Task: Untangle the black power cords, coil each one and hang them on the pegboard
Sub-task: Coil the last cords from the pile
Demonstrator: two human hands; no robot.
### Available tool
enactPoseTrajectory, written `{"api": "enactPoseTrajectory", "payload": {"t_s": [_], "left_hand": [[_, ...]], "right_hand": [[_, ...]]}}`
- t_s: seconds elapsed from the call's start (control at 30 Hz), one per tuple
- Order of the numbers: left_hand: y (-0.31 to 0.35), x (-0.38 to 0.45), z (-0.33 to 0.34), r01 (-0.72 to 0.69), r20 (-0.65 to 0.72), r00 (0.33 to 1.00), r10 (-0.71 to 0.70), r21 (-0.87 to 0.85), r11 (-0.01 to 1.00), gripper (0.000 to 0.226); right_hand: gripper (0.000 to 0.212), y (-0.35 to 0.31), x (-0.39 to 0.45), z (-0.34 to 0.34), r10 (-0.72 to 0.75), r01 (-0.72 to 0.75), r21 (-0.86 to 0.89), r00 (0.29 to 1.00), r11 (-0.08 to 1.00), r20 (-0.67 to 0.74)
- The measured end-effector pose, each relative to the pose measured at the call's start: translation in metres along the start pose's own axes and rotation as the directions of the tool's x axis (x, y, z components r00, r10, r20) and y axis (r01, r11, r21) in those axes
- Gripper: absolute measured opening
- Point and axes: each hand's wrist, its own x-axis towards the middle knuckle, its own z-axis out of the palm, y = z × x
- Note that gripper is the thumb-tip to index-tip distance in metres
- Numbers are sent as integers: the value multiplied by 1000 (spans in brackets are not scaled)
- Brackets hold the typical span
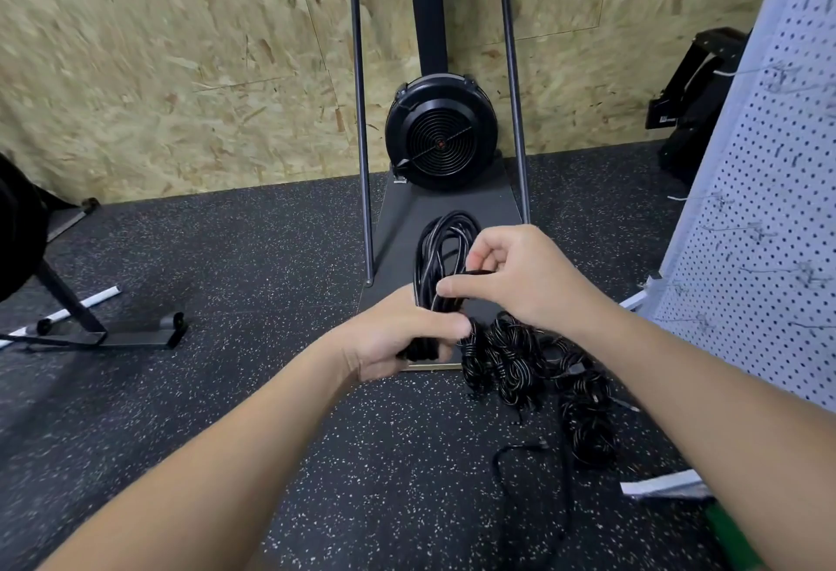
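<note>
Both hands are being kept on one coiled cord [441, 249]: left hand [398, 337] gripping its base, right hand [520, 276] pinching a strand. Tangled cords [534, 362] are lying on the floor [226, 263] beside the pegboard [769, 208].

No readable text in my view. The small pale label [668, 119] on the black stand [692, 86] by the wall is too blurred to make out. The red mark [438, 145] at the hub of the fan housing [441, 132] shows no legible letters or numbers.
</note>
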Motion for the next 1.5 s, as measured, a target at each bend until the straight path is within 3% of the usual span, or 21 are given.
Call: {"api": "enactPoseTrajectory", "payload": {"t_s": [0.1,0.23,0.33,0.43,0.5,0.63,0.77,0.87,0.97,1.1,1.2,1.3,1.4,1.5], "left_hand": [[2,1,-1,-64,-140,987,81,121,991,37],[5,4,-16,-177,-346,925,155,-32,984,38],[6,6,-22,-218,-429,887,170,-66,974,36],[0,10,-29,-202,-510,850,135,-77,976,28],[-2,10,-36,-149,-529,837,140,25,988,24],[-2,5,-33,-87,-438,883,169,201,976,29],[-5,2,-10,-66,-284,950,130,225,972,18],[-13,3,5,-30,-175,982,66,205,978,35],[-16,6,15,-36,-169,983,67,180,983,35],[-16,9,18,-42,-183,980,77,184,982,8],[-17,12,20,-70,-186,977,106,189,980,19],[-17,15,15,-137,-212,962,172,171,976,14],[-13,15,6,-172,-306,936,173,29,985,13],[-8,18,0,-240,-364,913,187,-107,965,15]], "right_hand": [[36,-3,1,-8,5,-13,109,997,994,71],[28,9,0,-11,117,-130,119,987,984,114],[24,16,-1,-3,177,-181,132,983,975,38],[25,8,-1,-4,38,-45,-96,997,994,-70],[27,-4,-2,-7,-89,65,-225,991,972,-96],[25,-16,2,-8,-131,115,-93,974,989,-186],[22,-16,7,-8,-48,62,111,991,992,-128],[23,-15,9,-7,-15,38,190,992,981,-122],[25,-15,11,-6,18,19,244,989,970,-148],[24,-8,14,-11,-21,65,147,958,987,-288],[23,-3,14,-6,-98,103,-4,931,995,-353],[49,7,15,2,76,-44,134,967,990,-242],[85,21,12,20,274,-274,275,961,921,41],[86,32,2,43,244,-355,378,919,855,310]]}}
